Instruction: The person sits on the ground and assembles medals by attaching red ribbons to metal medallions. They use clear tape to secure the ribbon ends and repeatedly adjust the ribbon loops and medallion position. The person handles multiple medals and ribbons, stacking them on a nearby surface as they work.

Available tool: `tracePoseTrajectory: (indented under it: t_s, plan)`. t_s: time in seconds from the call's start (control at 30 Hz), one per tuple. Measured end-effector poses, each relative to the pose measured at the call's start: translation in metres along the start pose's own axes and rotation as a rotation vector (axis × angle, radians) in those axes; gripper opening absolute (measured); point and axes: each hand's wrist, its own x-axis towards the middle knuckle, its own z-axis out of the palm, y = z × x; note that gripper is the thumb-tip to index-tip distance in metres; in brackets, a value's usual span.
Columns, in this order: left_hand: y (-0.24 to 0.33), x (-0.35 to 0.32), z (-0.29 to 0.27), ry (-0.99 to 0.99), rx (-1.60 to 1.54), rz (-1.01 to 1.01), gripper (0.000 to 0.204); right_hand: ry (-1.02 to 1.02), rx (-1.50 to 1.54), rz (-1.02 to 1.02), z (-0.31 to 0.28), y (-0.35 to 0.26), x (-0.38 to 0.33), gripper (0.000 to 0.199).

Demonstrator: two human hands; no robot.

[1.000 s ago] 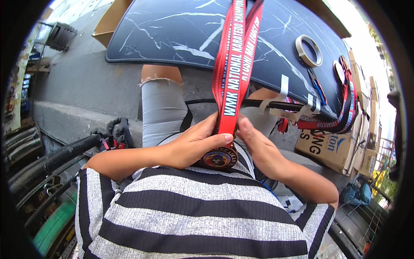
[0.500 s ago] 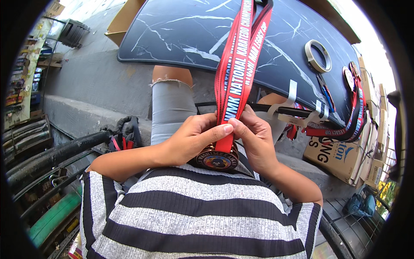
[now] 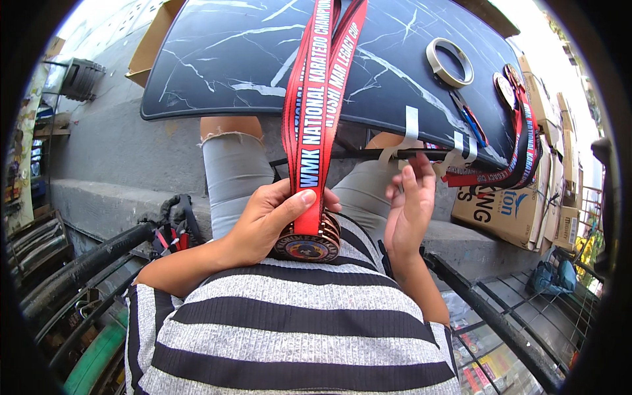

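My left hand is closed around a bunch of red lanyards with white lettering, just above the medals. A stack of bronze-coloured medals hangs from them against my striped shirt, and the lanyards stretch up over the table. My right hand is raised to the right, palm turned inward, fingers apart and loosely bent, with nothing seen in it. Its fingertips are close to a whitish tape strip stuck at the table edge; whether they touch it I cannot tell. More tape strips hang beside it.
On the dark marbled table lie a tape roll and blue-and-red scissors. Other medals with red lanyards drape over its right edge. Cardboard boxes stand at right; a black metal rail runs beside me.
My right hand has let go of the lanyards and moved right, up toward the tape strips. My left hand keeps its hold. The whole view has shifted, so the table appears further left.
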Motion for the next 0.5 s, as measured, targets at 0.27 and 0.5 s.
tracePoseTrajectory:
  t_s: [0.27,0.5]
  plan:
    - [0.000,0.001,0.001,0.003,-0.007,-0.025,0.039,0.017,0.118,0.047,0.007,-0.016,0.021,0.026]
    - [-0.005,-0.004,-0.004,-0.002,0.014,0.063,0.034,-0.816,-0.042,0.173,0.037,-0.062,-0.002,0.013]
